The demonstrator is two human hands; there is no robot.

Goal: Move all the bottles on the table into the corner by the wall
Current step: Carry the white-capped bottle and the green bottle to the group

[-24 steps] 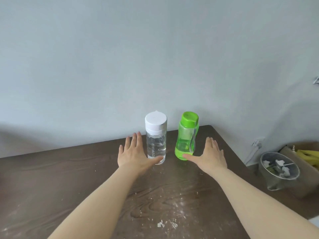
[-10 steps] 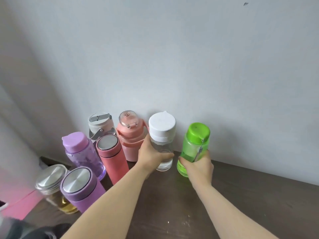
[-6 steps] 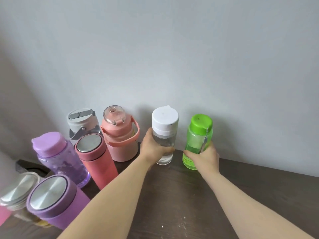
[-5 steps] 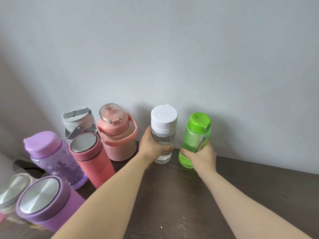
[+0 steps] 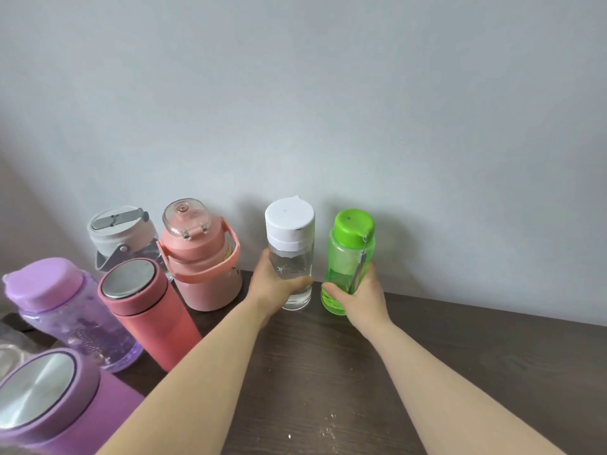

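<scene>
A dark wood-grain desk [image 5: 460,349] met a plain grey wall [image 5: 328,93]. The left hand [image 5: 272,287] was wrapped around a clear plastic bottle with a white cap [image 5: 290,254], and the right hand [image 5: 358,295] gripped a translucent green bottle with a green lid [image 5: 348,257] just right of it, both upright at the far edge. Further left stood a pink jug with a handle [image 5: 205,267], a grey-lidded bottle [image 5: 120,233], a coral steel-topped flask [image 5: 144,307], a clear purple bottle [image 5: 65,310] and a nearer purple flask [image 5: 49,402].
</scene>
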